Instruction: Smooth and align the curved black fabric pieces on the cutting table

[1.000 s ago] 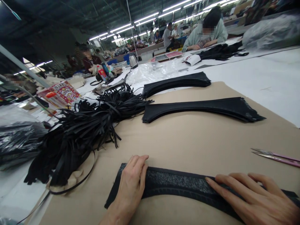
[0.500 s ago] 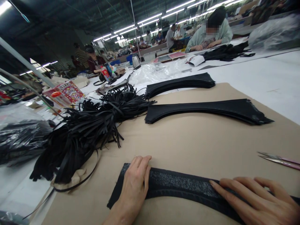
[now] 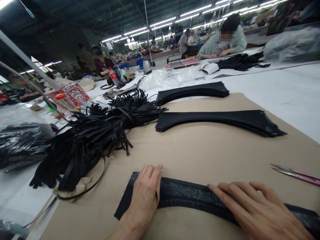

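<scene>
A curved black fabric strip (image 3: 185,190) with a speckled grey band lies crosswise on the brown paper in front of me. Near its left end, my left hand (image 3: 148,190) rests on top, fingers stretched together past its upper edge and pressing it down. My right hand (image 3: 250,203) lies over the strip further right, fingers extended and slightly spread, index fingertip at the upper edge. Part of the strip is hidden beneath each hand. Scissor-like snips with pink handles (image 3: 300,176) lie beyond my right hand.
Two stacks of curved black pieces, a nearer one (image 3: 215,120) and a farther one (image 3: 195,92), lie on the brown paper (image 3: 195,150). At left are bundled black strips (image 3: 100,133) and a plastic-wrapped bundle (image 3: 22,140). A co-worker (image 3: 225,40) leans over the table behind.
My right hand has slid left along the strip, exposing more of its right end. My left hand stays in place. The view has shifted slightly.
</scene>
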Action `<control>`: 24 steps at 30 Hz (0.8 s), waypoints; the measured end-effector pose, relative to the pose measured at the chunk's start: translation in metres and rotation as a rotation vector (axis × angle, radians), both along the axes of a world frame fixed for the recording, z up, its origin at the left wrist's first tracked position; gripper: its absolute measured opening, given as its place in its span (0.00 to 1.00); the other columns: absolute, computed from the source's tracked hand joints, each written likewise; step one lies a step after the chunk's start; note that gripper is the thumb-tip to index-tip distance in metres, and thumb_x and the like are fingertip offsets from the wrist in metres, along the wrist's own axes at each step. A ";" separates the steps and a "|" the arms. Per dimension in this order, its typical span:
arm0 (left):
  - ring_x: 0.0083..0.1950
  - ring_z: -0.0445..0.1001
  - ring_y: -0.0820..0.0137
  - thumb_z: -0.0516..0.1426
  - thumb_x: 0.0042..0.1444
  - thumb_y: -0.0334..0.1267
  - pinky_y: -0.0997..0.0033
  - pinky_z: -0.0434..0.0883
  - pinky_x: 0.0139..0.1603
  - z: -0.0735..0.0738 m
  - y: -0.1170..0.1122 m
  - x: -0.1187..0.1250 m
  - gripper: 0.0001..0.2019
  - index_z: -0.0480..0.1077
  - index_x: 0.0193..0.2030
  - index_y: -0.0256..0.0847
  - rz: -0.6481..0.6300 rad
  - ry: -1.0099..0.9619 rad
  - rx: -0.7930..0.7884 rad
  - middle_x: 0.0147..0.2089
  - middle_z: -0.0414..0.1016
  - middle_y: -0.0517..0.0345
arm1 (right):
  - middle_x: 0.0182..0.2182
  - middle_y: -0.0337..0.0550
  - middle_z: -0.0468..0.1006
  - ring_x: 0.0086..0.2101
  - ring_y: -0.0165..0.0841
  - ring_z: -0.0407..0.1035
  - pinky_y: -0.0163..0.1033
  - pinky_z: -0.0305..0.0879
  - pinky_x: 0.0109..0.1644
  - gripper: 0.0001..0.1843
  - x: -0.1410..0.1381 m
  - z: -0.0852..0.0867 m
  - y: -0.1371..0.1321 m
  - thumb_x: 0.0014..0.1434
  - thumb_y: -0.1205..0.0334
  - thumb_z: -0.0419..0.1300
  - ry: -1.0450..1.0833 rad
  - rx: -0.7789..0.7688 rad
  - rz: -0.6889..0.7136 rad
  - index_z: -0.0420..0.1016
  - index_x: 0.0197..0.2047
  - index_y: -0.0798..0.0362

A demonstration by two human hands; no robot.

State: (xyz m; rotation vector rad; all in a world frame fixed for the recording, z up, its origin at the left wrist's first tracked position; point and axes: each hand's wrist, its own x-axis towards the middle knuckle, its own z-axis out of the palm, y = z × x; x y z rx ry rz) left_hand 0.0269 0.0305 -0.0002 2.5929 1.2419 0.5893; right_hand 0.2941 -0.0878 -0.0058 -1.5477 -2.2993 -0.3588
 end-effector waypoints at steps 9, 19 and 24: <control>0.44 0.69 0.61 0.45 0.65 0.28 0.57 0.72 0.45 0.002 0.000 0.001 0.14 0.65 0.53 0.38 0.025 0.028 -0.032 0.41 0.70 0.51 | 0.42 0.39 0.75 0.38 0.34 0.65 0.45 0.56 0.48 0.26 -0.041 0.009 0.032 0.50 0.78 0.50 0.064 -0.024 0.114 0.70 0.52 0.53; 0.45 0.68 0.61 0.45 0.64 0.27 0.57 0.72 0.47 0.004 0.000 0.001 0.15 0.65 0.54 0.38 0.048 0.010 -0.063 0.42 0.71 0.52 | 0.43 0.41 0.73 0.39 0.36 0.63 0.45 0.52 0.47 0.27 -0.064 0.004 0.042 0.51 0.78 0.51 0.070 -0.026 0.153 0.69 0.54 0.55; 0.44 0.68 0.61 0.45 0.64 0.27 0.58 0.71 0.46 0.007 0.000 0.003 0.15 0.66 0.53 0.37 0.053 0.005 -0.100 0.41 0.70 0.51 | 0.40 0.39 0.73 0.37 0.35 0.62 0.43 0.52 0.45 0.23 -0.076 0.008 0.054 0.50 0.79 0.53 0.105 -0.065 0.170 0.70 0.48 0.53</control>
